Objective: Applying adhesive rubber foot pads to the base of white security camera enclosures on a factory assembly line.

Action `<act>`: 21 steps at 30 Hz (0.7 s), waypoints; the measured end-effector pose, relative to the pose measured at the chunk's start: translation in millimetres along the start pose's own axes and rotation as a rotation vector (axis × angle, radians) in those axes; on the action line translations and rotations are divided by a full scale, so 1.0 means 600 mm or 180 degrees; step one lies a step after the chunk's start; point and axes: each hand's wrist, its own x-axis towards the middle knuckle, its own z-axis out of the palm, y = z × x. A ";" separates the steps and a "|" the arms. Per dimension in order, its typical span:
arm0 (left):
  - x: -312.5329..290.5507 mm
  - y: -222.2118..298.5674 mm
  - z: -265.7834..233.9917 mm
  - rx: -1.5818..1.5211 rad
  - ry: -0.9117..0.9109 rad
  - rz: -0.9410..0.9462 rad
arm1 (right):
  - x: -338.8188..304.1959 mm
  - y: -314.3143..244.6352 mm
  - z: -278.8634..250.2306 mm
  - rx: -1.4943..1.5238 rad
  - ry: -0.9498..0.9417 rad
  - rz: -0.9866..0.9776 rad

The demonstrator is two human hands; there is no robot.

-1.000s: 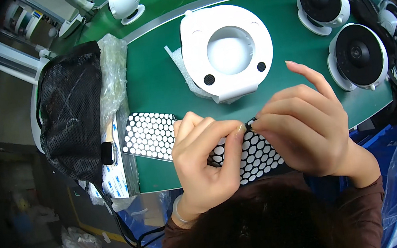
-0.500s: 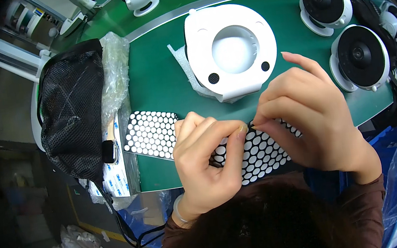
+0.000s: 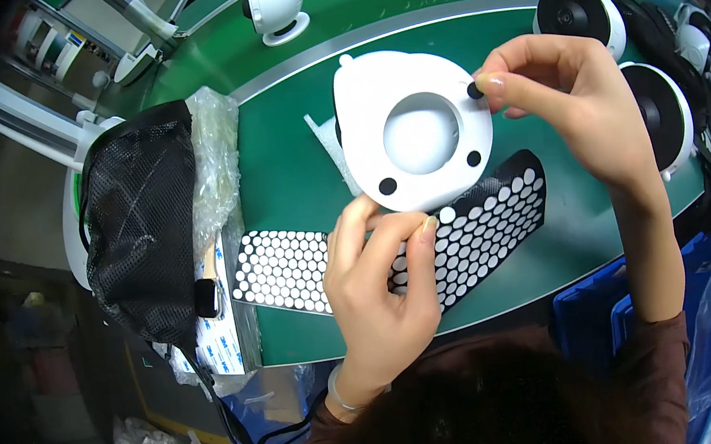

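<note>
My left hand [image 3: 383, 285] pinches the edge of a black sheet of round pads [image 3: 496, 223] with white dots, close to the front of the bench. Between thumb and forefinger of my right hand [image 3: 578, 100] is a small round black pad [image 3: 475, 91], held at the upper right rim of a white rounded housing [image 3: 362, 125]. Whether that pad touches the rim, I cannot tell. The housing has a round recess in its middle, and two black pads [image 3: 387, 186] sit on its lower part. Left of my left hand lies another dotted portion of sheet [image 3: 282, 270].
A black mesh bag [image 3: 145, 220] and bubble wrap [image 3: 216, 150] line the left side. White devices with black round fronts [image 3: 568, 9] stand at the right, and a small white camera-like device [image 3: 275, 7] at the back. Blue bins [image 3: 589, 309] are below the bench edge.
My right hand has moved up and away from the sheet to the housing, carrying a black pad. My left hand stays on the sheet, whose right end now lifts into view.
</note>
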 end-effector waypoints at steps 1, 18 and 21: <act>0.002 0.001 0.001 0.0032 0.0038 0.0008 | 0.001 -0.001 0.001 -0.0037 -0.0004 0.0030; 0.006 0.001 -0.003 -0.0031 -0.0063 -0.0014 | 0.007 0.001 0.017 -0.0646 0.0310 -0.0298; -0.002 0.011 -0.008 -0.0016 0.0049 -0.0105 | 0.013 -0.001 0.001 -0.0369 0.0106 0.0361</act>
